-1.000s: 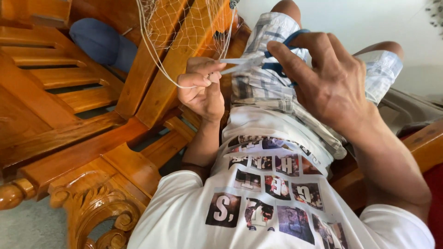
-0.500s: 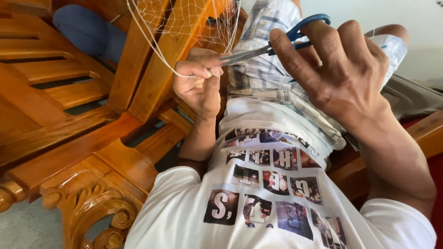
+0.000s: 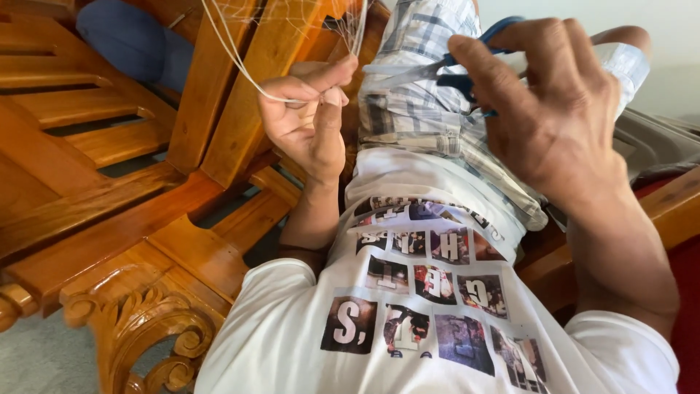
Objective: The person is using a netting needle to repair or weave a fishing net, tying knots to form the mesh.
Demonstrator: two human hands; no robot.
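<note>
The left hand (image 3: pixel 310 117) is raised with the palm turned to the camera, and its fingers (image 3: pixel 332 109) are bent inward. The thumb and the first finger press together on a thin white cord (image 3: pixel 233 62), which runs from the fingertips up and to the left, out of the top of the view. A fine net (image 3: pixel 306 18) hangs just above these fingers, in front of the wooden slats (image 3: pixel 248 80) of a carved chair.

The right hand (image 3: pixel 547 117) is seen from its back. Its fingers are curled through the blue handles of a pair of scissors (image 3: pixel 437 73), so the hand is closed around them. The grey blades point to the left, toward the left fingertips, and their tip is just beside the left thumb. The blades look almost shut, but I cannot tell if they touch the cord.

Below both hands there are checked shorts (image 3: pixel 415 124) and a white shirt (image 3: pixel 408 314) with small printed pictures. A blue cushion (image 3: pixel 131 44) lies behind the slats, well apart from the fingers.
</note>
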